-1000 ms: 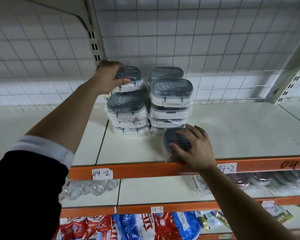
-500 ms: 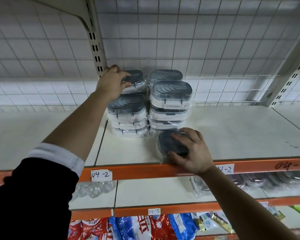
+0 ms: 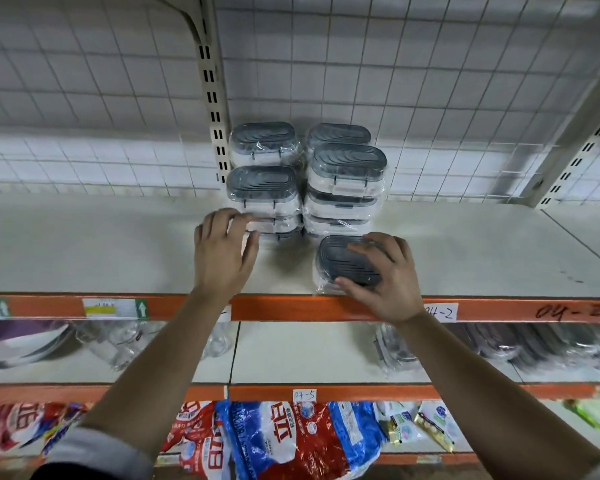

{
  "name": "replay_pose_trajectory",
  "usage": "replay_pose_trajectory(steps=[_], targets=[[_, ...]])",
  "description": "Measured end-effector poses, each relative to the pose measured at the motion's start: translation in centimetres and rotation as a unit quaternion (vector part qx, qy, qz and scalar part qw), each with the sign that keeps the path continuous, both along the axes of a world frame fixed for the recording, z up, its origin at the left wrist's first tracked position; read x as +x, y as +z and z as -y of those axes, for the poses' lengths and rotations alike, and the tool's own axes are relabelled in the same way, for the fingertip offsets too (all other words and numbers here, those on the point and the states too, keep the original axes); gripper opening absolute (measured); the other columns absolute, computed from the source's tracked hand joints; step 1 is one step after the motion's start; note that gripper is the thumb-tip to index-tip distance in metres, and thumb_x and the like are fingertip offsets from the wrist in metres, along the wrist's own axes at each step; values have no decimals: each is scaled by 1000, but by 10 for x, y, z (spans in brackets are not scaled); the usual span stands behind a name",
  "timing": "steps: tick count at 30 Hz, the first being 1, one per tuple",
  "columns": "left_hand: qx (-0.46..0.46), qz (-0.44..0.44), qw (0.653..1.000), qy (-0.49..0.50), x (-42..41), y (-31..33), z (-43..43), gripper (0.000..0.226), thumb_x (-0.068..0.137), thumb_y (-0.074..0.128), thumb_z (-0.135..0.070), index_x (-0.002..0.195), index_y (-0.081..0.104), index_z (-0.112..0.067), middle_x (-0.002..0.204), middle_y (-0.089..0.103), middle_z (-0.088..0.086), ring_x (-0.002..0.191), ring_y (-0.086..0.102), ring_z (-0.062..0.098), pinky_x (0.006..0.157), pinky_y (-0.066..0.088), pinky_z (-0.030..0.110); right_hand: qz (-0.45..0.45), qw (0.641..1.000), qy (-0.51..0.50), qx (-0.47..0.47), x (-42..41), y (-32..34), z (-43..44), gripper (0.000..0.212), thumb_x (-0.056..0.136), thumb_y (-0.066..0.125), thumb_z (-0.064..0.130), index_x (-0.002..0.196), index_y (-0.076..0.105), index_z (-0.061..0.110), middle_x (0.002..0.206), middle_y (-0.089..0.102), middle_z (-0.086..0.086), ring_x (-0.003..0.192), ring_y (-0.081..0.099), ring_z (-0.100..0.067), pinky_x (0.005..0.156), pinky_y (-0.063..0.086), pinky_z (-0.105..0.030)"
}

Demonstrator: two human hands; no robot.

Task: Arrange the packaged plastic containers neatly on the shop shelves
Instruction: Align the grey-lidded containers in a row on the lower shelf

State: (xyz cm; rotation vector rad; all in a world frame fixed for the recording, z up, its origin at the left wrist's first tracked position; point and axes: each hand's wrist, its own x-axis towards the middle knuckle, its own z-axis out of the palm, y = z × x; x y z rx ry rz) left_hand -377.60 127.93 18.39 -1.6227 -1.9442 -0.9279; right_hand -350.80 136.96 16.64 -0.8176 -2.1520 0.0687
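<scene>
Head view: both forearms reach up to the top shelf [image 3: 118, 244]. The left hand [image 3: 222, 254], fingers loosely bent and gripping nothing, touches the front of the near-left stack of wrapped grey-lidded containers [image 3: 264, 192]. The right hand [image 3: 385, 275] clasps a lone wrapped container [image 3: 343, 261] by its lid at the shelf's near edge.

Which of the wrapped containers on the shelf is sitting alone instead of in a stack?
The single container gripped by the right hand near the front edge; it lies directly on the shelf, while the stacked containers stand behind it.
</scene>
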Motion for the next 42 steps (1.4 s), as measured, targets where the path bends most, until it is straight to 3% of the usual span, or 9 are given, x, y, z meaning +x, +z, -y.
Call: replay_pose_trajectory(steps=[7,11,13,16,23,27,30,32,42], targets=[[-67,-12,998,4,2,-15,3,31,90,41,-26,89,66,-8,87,64,9,75,60,31,75,41,39,-132,989,53,47,-19,26,29,56,79,71,50,108,70,2,117,59,-15,111,54,-34,96,46,-46],[-69,-18,997,6,4,-15,6,13,85,54,-13,79,63,-7,67,65,8,57,60,31,64,44,36,-171,979,74,87,-51,54,33,58,81,70,53,107,70,2,119,57,-15,111,55,-34,94,46,-51],[-70,-27,997,10,2,-15,6,10,81,55,-13,75,60,-7,60,62,8,50,57,30,59,44,33,-146,979,63,125,-68,68,29,58,81,69,55,107,71,3,119,59,-17,110,55,-33,94,46,-49],[-72,-26,997,10,2,-18,6,27,86,42,-19,75,63,-7,60,63,7,50,57,30,60,45,32,-90,985,41,145,-92,87,18,58,80,72,53,111,70,5,120,58,-18,111,55,-36,95,45,-49],[-37,4,999,-7,1,-18,8,27,88,43,-21,73,62,-8,57,60,3,50,55,28,61,41,31,142,987,-9,78,-150,129,-5,62,87,56,63,130,55,18,133,47,-10,120,44,-37,91,50,-50],[-19,9,999,-27,-1,-18,11,19,88,52,-16,73,60,-8,57,58,2,48,52,25,60,37,29,215,975,-17,52,-170,130,-15,57,91,49,62,132,49,22,136,44,-6,126,40,-37,95,49,-49],[-19,21,999,-27,-1,-16,12,17,87,54,-15,73,60,-8,56,57,1,47,51,24,59,37,29,226,969,-48,83,-177,126,-23,57,92,43,64,127,55,20,131,54,-3,127,41,-29,109,30,-48],[-22,25,999,-25,-1,-16,12,17,87,54,-15,73,60,-8,56,57,1,48,51,24,59,38,30,219,967,-62,117,-179,124,-28,57,93,43,64,123,60,18,125,56,-3,123,43,-25,107,26,-43],[-24,36,998,-34,-1,-15,12,17,86,56,-12,70,58,-8,55,56,1,45,48,23,57,39,29,194,970,-104,100,-188,119,-35,59,92,45,63,115,65,13,120,56,-7,116,48,-26,97,38,-41]])
